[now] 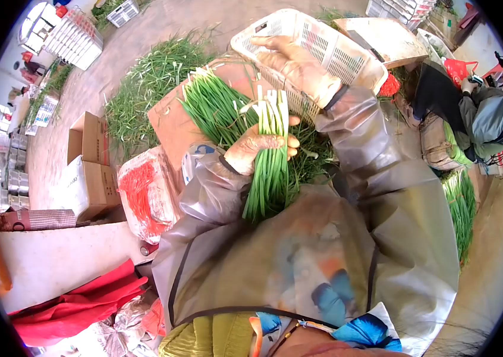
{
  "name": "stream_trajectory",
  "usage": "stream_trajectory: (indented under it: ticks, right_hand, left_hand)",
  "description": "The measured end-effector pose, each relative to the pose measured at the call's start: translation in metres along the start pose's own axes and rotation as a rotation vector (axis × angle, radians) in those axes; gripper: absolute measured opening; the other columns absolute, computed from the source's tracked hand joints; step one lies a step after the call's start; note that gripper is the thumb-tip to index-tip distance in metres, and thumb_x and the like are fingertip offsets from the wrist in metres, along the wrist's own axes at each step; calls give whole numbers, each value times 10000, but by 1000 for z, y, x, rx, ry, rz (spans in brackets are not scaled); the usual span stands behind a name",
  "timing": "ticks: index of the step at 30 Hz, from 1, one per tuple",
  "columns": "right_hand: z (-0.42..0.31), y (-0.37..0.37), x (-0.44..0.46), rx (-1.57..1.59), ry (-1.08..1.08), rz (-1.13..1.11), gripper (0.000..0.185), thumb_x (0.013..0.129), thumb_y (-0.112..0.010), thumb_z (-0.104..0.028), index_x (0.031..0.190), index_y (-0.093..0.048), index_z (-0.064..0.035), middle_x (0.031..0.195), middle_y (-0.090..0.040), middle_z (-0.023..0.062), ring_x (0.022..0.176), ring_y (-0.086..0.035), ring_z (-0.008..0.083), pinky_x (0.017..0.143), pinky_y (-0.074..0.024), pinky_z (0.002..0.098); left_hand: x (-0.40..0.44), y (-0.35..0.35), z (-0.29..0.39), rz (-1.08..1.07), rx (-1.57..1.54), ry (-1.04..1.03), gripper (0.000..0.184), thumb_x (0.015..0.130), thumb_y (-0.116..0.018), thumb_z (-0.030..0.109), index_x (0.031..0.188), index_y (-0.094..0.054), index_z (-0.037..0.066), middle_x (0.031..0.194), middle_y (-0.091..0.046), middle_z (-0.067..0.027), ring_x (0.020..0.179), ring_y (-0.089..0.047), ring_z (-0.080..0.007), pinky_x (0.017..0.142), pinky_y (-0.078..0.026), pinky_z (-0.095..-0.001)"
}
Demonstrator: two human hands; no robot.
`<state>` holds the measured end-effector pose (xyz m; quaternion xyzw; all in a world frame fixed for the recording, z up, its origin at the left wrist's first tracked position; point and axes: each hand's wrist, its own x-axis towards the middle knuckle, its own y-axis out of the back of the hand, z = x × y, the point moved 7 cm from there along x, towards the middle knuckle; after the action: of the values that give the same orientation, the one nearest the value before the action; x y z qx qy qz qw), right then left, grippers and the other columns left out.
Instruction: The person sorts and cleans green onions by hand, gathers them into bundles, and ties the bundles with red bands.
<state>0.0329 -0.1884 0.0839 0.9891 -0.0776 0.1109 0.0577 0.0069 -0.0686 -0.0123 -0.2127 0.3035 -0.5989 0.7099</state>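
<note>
My left hand [257, 146], in a pale, soiled glove, is wrapped around a bunch of spring onions [272, 172]. Their white stalk ends point up and away, and the green leaves hang toward my apron. Fingers stretched out, my gloved right hand [299, 65] reaches over the near side of a white plastic basket [346, 50]; whether it touches the rim I cannot tell. More spring onions [213, 107] lie on a brown board [165, 116], just beyond my left hand. Loose greens [311, 154] sit below the basket.
A heap of green trimmings [150, 83] covers the floor at left. Red ties [144, 190] lie on a pale crate beside my left forearm. Cardboard boxes [94, 166] stand further left. At right are another person [489, 119] and a pile of greens [459, 205].
</note>
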Motion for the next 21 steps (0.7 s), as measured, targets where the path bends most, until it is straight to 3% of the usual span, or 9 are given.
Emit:
stream_trajectory:
  ticks: [2, 3, 7, 8, 9, 11, 12, 16, 21]
  right_hand:
    - [5, -32, -7, -278, -195, -310, 518, 871, -463, -500, 1178, -519, -87, 1208, -504, 157, 1091, -505, 278, 957, -372, 410]
    - [48, -39, 3, -678, 211, -456, 566, 864, -443, -542, 1178, -522, -77, 1134, -544, 178, 1053, -526, 302, 920, -398, 402]
    - [13, -21, -5, -426, -132, -22, 589, 827, -474, -581, 1127, -571, -84, 1128, -542, 202, 1073, -514, 319, 918, -400, 374]
    - [22, 5, 6, -522, -2, 169, 511, 838, -506, -511, 1050, -599, -55, 1038, -591, 192, 993, -560, 314, 883, -427, 352]
    - [0, 12, 1, -459, 150, 176, 413, 854, -533, -400, 987, -603, -15, 911, -639, 160, 882, -609, 282, 795, -471, 319]
    - [-5, 16, -12, -345, 24, 164, 245, 900, -530, -251, 945, -600, -21, 894, -629, 42, 837, -564, 114, 746, -453, 247]
    - [3, 5, -17, -314, 120, 29, 211, 898, -533, -217, 922, -602, -19, 817, -629, 25, 782, -565, 104, 703, -459, 252]
    - [0, -48, -35, -1039, 161, 17, 318, 755, -639, -277, 1021, -580, -113, 866, -612, 115, 797, -600, 269, 693, -474, 354]
    - [41, -65, -22, -1190, 52, -85, 207, 781, -606, -247, 925, -589, -98, 793, -603, 105, 769, -600, 261, 672, -467, 373]
  left_hand:
    - [-5, 5, 6, 45, -53, -50, 621, 715, -687, 154, 1258, -423, 13, 948, -629, -124, 843, -621, -220, 795, -501, -344]
    - [5, 13, 2, 22, -52, -75, 621, 715, -687, 154, 1258, -423, 13, 948, -629, -124, 843, -621, -220, 795, -501, -344]
    - [-4, 15, 2, 94, -35, -58, 571, 712, -691, 148, 1215, -464, 2, 925, -629, -119, 831, -621, -213, 767, -514, -337]
    - [-4, 11, 7, 73, -25, -100, 556, 716, -688, 138, 1208, -471, -2, 914, -630, -117, 827, -621, -210, 762, -514, -331]
    - [-4, 14, 5, 81, -33, -108, 556, 716, -688, 138, 1208, -471, -2, 914, -630, -117, 827, -621, -210, 762, -514, -331]
    - [-3, 28, 4, 169, -40, -178, 533, 736, -667, 102, 1218, -463, 1, 915, -626, -109, 822, -619, -201, 749, -514, -319]
    - [-2, 33, 6, 222, -97, -216, 458, 763, -635, 5, 1195, -480, 2, 889, -634, -129, 774, -632, -209, 692, -527, -299]
    - [7, 62, 8, 314, 73, -515, 375, 742, -641, -28, 1090, -504, -3, 912, -594, -51, 815, -570, -139, 703, -469, -246]
    - [16, 82, -14, 323, -24, -502, 389, 742, -619, -63, 1102, -485, 1, 976, -555, -16, 834, -542, -101, 692, -450, -230]
